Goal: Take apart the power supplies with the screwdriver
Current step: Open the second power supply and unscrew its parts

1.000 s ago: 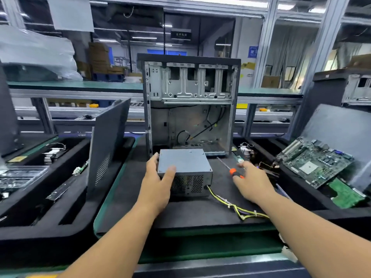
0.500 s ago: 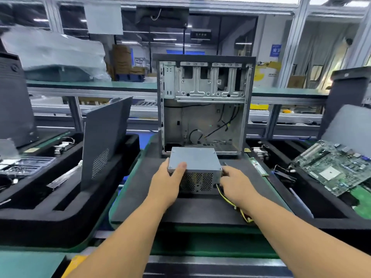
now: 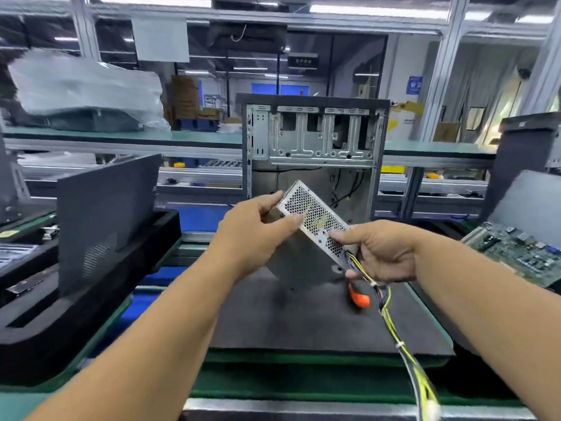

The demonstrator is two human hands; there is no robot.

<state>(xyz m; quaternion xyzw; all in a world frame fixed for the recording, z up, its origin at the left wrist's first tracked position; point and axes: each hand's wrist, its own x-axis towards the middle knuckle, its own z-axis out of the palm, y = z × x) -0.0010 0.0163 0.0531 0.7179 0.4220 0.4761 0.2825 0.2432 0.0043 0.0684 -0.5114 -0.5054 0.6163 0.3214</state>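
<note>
The grey metal power supply (image 3: 312, 217) is lifted off the black mat (image 3: 303, 323) and tilted, its perforated mesh side facing me. My left hand (image 3: 258, 232) grips its upper left end, thumb on the mesh. At the lower right end, where the wires come out, my right hand (image 3: 385, 253) holds it. A yellow and black cable bundle (image 3: 394, 335) hangs from there toward the front edge. The screwdriver (image 3: 359, 297), with an orange and black handle, pokes out just below my right hand; it seems tucked in that hand.
An open computer case (image 3: 315, 132) stands upright behind the mat. A dark side panel (image 3: 103, 214) leans in a black foam tray (image 3: 60, 329) on the left. A green motherboard (image 3: 516, 250) lies on the right.
My right hand picked up the screwdriver, then joined my left hand on the power supply. Both hands raised the unit off the mat and tipped it onto its edge.
</note>
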